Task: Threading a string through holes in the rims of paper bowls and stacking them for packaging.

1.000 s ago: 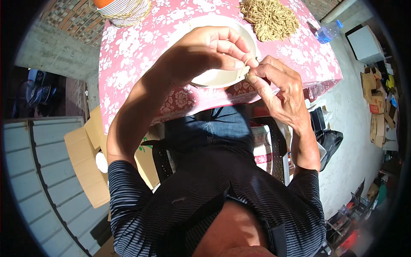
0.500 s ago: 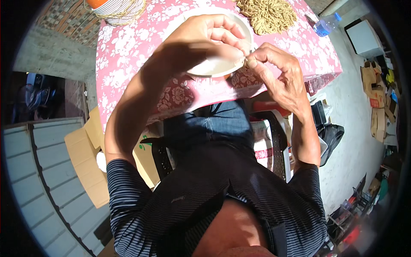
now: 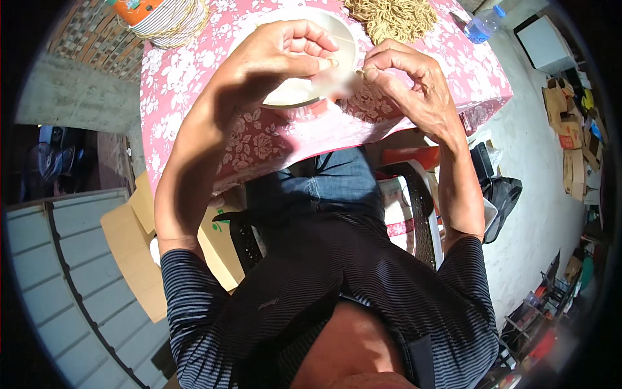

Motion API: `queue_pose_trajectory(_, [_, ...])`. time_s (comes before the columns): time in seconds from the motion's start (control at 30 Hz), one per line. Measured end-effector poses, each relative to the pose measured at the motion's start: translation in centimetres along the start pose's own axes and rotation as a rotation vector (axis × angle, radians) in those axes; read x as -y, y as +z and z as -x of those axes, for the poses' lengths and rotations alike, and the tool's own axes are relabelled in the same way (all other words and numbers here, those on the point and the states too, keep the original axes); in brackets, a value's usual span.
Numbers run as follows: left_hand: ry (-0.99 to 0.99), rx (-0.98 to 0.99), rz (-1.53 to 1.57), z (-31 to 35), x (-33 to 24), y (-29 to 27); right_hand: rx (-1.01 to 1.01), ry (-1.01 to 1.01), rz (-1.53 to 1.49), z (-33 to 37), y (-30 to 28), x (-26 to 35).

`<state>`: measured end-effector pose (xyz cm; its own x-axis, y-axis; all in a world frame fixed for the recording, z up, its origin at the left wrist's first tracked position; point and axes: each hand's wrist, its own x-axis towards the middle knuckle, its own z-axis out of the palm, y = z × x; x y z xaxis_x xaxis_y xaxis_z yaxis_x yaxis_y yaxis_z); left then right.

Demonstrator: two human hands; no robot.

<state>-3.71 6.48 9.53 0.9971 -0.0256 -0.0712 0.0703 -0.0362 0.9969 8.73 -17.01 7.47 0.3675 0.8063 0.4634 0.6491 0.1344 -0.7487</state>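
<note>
My left hand [image 3: 288, 53] hangs over the white round bowl [image 3: 278, 98], fingers curled and thumb drawn in toward them. What it pinches, if anything, is too small to make out. To its right, my right hand [image 3: 414, 81] is closed in a pinch, thumb against forefinger, beyond the bowl's right rim. A tiny tan bit seems to show at those fingertips, but its kind cannot be told. A blurred patch lies between the two hands. Just past the right hand is a heap of tan twisted cords [image 3: 392, 19].
A pink floral tablecloth [image 3: 172, 107] covers the table. A striped round container with an orange top [image 3: 162, 23] stands far left, looped with thin cord. A plastic bottle [image 3: 484, 26] is at the far right. Cardboard [image 3: 133, 259] and a dark chair [image 3: 421, 201] flank my lap.
My hands have drawn apart, the left moving leftward off the bowl's near right rim. Their fingertips were together before. The whole view has shifted slightly.
</note>
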Motion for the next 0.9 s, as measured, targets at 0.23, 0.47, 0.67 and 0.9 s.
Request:
queue_pose_trajectory(0.23, [0.002, 0.098, 0.055, -0.5, 0.7, -0.4, 0.04, -0.077, 0.064, 1.1, -0.5, -0.5])
queue_pose_trajectory(0.47, [-0.076, 0.1, 0.172, 0.2, -0.9, 0.6, 0.032, -0.16, 0.079, 1.3, 0.0, 0.3])
queue_pose_trajectory(0.67, [-0.056, 0.276, 0.101, 0.3, -1.0, 0.4, 0.012, -0.14, 0.11, 1.3, 0.2, 0.5])
queue_pose_trajectory(0.9, [0.021, 0.192, 0.253, 0.8, -1.0, 1.0, -0.005, -0.143, 0.149, 1.5, 0.5, 1.5])
